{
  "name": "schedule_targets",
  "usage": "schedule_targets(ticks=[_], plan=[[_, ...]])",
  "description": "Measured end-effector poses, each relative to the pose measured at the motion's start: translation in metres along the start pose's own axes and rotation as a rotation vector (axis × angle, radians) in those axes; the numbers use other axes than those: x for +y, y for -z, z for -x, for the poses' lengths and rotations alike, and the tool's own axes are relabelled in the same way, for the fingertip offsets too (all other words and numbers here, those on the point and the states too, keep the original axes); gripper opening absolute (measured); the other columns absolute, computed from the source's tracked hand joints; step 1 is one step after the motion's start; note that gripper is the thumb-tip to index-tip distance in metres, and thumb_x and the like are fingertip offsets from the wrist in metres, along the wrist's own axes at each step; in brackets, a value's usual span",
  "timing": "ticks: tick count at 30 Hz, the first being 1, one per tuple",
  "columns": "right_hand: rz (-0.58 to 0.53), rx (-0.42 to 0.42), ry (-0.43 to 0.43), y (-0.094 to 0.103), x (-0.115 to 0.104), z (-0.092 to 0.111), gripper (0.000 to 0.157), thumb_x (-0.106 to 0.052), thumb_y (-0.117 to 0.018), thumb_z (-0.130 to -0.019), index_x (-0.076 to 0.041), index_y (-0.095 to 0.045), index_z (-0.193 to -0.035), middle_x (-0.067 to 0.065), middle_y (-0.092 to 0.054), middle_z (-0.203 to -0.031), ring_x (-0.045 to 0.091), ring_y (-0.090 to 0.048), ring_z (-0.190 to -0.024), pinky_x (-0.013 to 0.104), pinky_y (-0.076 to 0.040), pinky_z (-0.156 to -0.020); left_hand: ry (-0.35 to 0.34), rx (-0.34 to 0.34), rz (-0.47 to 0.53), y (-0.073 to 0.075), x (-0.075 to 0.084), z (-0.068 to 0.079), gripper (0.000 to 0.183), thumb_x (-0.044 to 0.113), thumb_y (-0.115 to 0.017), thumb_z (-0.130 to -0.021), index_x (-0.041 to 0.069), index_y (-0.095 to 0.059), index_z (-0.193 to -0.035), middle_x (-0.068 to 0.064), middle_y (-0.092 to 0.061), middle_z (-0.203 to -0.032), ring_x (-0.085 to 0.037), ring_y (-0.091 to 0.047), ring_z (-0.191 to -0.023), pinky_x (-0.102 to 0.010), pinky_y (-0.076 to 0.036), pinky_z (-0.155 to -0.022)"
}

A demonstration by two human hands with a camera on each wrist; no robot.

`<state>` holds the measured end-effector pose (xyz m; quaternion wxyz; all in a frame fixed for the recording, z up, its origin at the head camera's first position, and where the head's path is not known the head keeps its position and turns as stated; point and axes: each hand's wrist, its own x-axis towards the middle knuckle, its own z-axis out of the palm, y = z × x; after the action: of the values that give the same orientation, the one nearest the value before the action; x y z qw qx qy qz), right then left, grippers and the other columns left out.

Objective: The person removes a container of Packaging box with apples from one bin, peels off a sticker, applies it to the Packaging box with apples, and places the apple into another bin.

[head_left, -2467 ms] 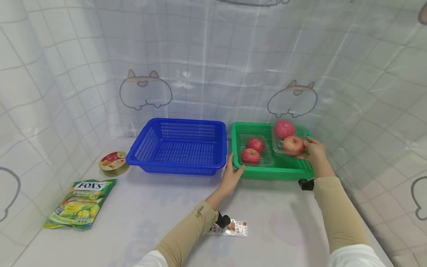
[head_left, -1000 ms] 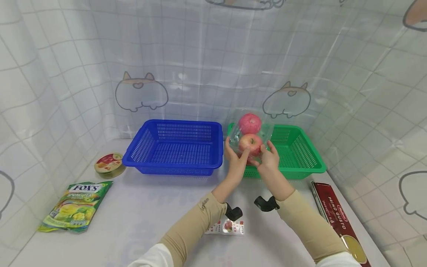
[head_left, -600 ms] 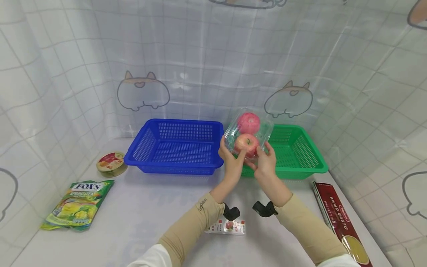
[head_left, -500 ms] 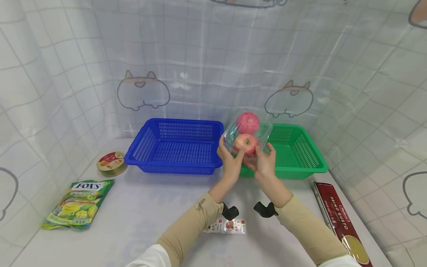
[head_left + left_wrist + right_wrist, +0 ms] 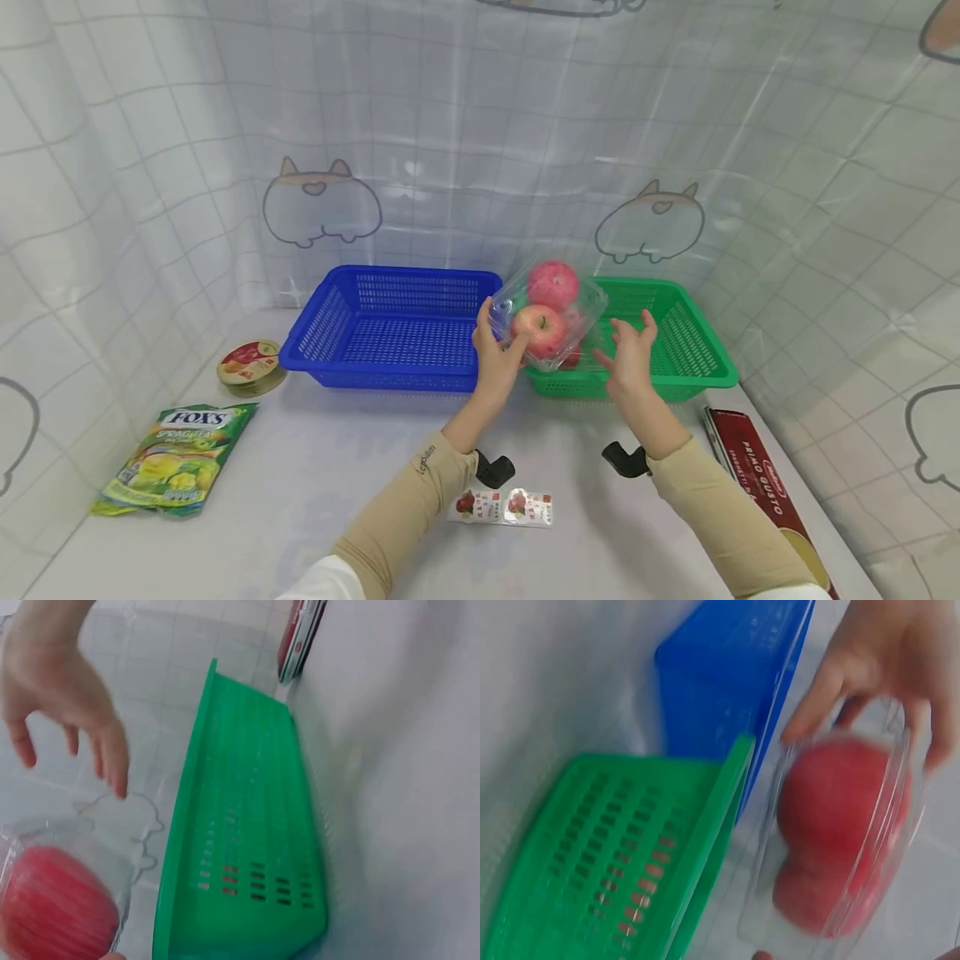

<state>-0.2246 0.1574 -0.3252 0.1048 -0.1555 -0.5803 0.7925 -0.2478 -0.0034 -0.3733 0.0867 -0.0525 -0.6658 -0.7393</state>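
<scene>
My left hand [image 5: 497, 358] grips the near left corner of a clear plastic box [image 5: 592, 307] with two apples [image 5: 540, 331] in it. The box is tilted and held above the left part of the green basket [image 5: 693, 350]. In the right wrist view, the left thumb and fingers reach round the end of the box [image 5: 759, 900]. My right hand [image 5: 632, 358] is apart from the box, over the green basket, its fingers spread and holding nothing. Below the held box, part of another red apple [image 5: 572, 358] shows in the green basket; the rest is hidden.
A blue basket [image 5: 412, 379] stands left of the green one. At the left lie a round tin [image 5: 252, 367] and a green FOX'S candy bag [image 5: 176, 458]. A red spaghetti pack [image 5: 765, 492] lies at the right, and a small white printed packet [image 5: 501, 507] in front.
Both hands lifted the apple box from the right of the green basket and brought it left. Just now my right hand has let go and moved right, while the left tilts the box leftward.
</scene>
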Motion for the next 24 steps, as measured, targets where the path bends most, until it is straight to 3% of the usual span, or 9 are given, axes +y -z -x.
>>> schedule_targets(ticks=[3, 5, 10, 14, 19, 24], plan=[[0.03, -0.032, 0.005, 0.007, -0.004, -0.005, 0.063, -0.019, -0.036, -0.097, -0.03, 0.0, -0.147, 0.007, -0.017, -0.15, 0.02, -0.014, -0.139, 0.042, -0.032, -0.105, 0.027, -0.025, 0.012, 0.007, 0.001, -0.002, 0.076, 0.016, -0.057, -0.087, 0.036, -0.013, -0.146, -0.014, -0.01, -0.144, -0.017, -0.052, -0.07, -0.038, -0.055, -0.065], [0.055, -0.072, 0.012, 0.011, -0.005, -0.009, 0.062, -0.019, -0.036, -0.097, -0.029, -0.002, -0.148, 0.006, -0.014, -0.152, 0.021, -0.013, -0.139, 0.043, -0.03, -0.106, 0.03, -0.041, 0.0, 0.011, 0.001, -0.003, 0.075, 0.017, -0.057, -0.088, 0.034, -0.013, -0.146, -0.016, -0.013, -0.143, -0.015, -0.052, -0.067, -0.037, -0.055, -0.064], [0.123, -0.226, 0.014, 0.017, -0.004, -0.02, 0.064, -0.014, -0.036, -0.096, -0.026, -0.003, -0.149, 0.006, 0.001, -0.154, 0.025, -0.007, -0.141, 0.046, -0.02, -0.11, 0.052, -0.075, 0.028, 0.019, -0.001, -0.005, 0.073, 0.018, -0.054, -0.09, 0.031, -0.012, -0.148, -0.014, -0.017, -0.147, -0.026, -0.059, -0.087, -0.042, -0.055, -0.067], [0.176, -0.366, -0.001, 0.023, -0.002, -0.03, 0.064, -0.018, -0.036, -0.098, -0.028, 0.0, -0.149, 0.008, 0.006, -0.154, 0.032, -0.001, -0.14, 0.051, -0.013, -0.111, 0.095, -0.099, 0.056, 0.029, -0.002, -0.008, 0.072, 0.018, -0.052, -0.09, 0.033, -0.012, -0.148, -0.016, -0.018, -0.148, -0.037, -0.056, -0.105, -0.043, -0.055, -0.068], [0.23, -0.508, -0.004, 0.028, 0.002, -0.037, 0.06, -0.026, -0.036, -0.1, -0.029, -0.001, -0.149, 0.006, 0.009, -0.154, 0.038, -0.003, -0.139, 0.056, -0.016, -0.108, 0.128, -0.144, -0.002, 0.043, -0.003, -0.015, 0.07, 0.022, -0.049, -0.089, 0.035, -0.013, -0.147, -0.02, -0.023, -0.143, -0.039, -0.05, -0.113, -0.044, -0.055, -0.066], [0.247, -0.587, -0.02, 0.03, 0.004, -0.039, 0.061, -0.032, -0.036, -0.1, -0.03, -0.002, -0.149, 0.006, 0.01, -0.154, 0.038, -0.006, -0.139, 0.058, -0.021, -0.106, 0.151, -0.211, -0.041, 0.056, 0.005, -0.018, 0.069, 0.022, -0.047, -0.09, 0.033, -0.012, -0.148, -0.02, -0.023, -0.146, -0.039, -0.046, -0.119, -0.046, -0.054, -0.069]])
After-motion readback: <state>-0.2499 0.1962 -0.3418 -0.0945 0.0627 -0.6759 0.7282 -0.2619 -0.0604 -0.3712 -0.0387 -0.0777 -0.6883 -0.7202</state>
